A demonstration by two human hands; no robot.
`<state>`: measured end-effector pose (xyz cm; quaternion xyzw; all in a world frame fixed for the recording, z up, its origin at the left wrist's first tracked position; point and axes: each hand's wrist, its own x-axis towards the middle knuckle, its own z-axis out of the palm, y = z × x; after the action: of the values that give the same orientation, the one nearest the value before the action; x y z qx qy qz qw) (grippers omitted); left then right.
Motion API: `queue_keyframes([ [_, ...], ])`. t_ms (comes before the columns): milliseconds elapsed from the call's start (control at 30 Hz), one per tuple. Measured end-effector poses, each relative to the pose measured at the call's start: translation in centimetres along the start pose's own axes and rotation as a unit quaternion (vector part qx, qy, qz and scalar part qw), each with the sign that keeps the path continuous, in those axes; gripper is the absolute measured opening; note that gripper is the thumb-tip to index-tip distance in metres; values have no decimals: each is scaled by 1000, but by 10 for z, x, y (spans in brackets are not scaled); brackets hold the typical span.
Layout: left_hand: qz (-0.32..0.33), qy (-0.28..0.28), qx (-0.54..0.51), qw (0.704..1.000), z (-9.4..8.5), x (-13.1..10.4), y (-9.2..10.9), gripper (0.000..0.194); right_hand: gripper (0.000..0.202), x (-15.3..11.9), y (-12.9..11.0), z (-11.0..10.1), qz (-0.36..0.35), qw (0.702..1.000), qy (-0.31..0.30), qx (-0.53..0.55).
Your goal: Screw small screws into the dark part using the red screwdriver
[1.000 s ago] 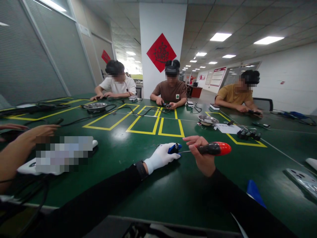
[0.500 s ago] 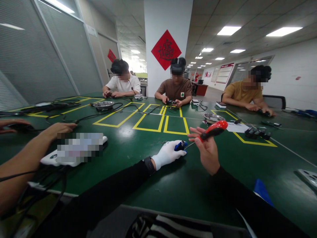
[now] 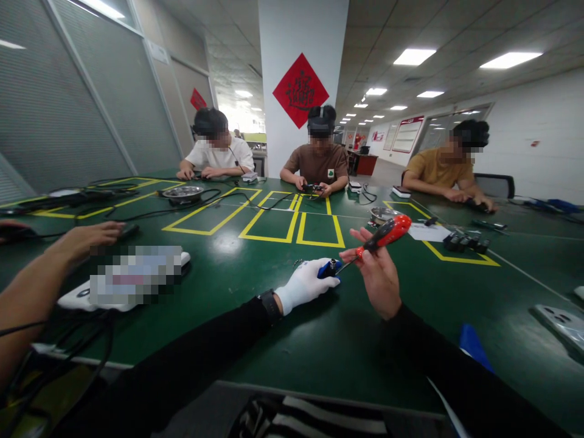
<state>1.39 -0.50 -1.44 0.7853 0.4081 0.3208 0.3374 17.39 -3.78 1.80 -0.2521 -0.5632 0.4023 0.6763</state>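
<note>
My left hand (image 3: pixel 302 285), in a white glove with blue on the finger side, is closed around a small black part (image 3: pixel 333 265) with a shiny metal top, just above the green table. The glove hides most of that part. My bare right hand (image 3: pixel 382 285) holds a red-and-black screwdriver (image 3: pixel 387 236) by the front of its handle, between thumb and fingers, the other fingers spread. Its thin shaft slants down and left to the black part; whether the tip touches it I cannot tell.
Yellow tape rectangles mark the green table (image 3: pixel 219 331). A white device (image 3: pixel 75 298) and a neighbour's arm (image 3: pixel 59 267) are at left. Metal bowls (image 3: pixel 182 193), black parts (image 3: pixel 465 242), paper (image 3: pixel 429 232) and a phone (image 3: pixel 559 325) lie around. Several people sit opposite.
The view has shifted slightly, so most things sit further left. The screwdriver handle has turned in my right hand and shows more black. My left hand keeps its hold on the black part.
</note>
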Motion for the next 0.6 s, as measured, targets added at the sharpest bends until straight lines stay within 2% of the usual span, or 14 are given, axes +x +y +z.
queue_keyframes([
  [133,-4,4,1,1000,-1,1,0,40,20,4,1,-2,3,1000,14,-12],
  [267,2,19,11,1000,0,2,-1,37,8,5,5,-3,8,999,23,49],
  [400,7,13,3,1000,0,2,0,34,12,4,8,-3,2,995,16,97],
  [600,1,14,8,1000,-1,0,2,34,28,3,6,-2,-20,999,42,-10],
])
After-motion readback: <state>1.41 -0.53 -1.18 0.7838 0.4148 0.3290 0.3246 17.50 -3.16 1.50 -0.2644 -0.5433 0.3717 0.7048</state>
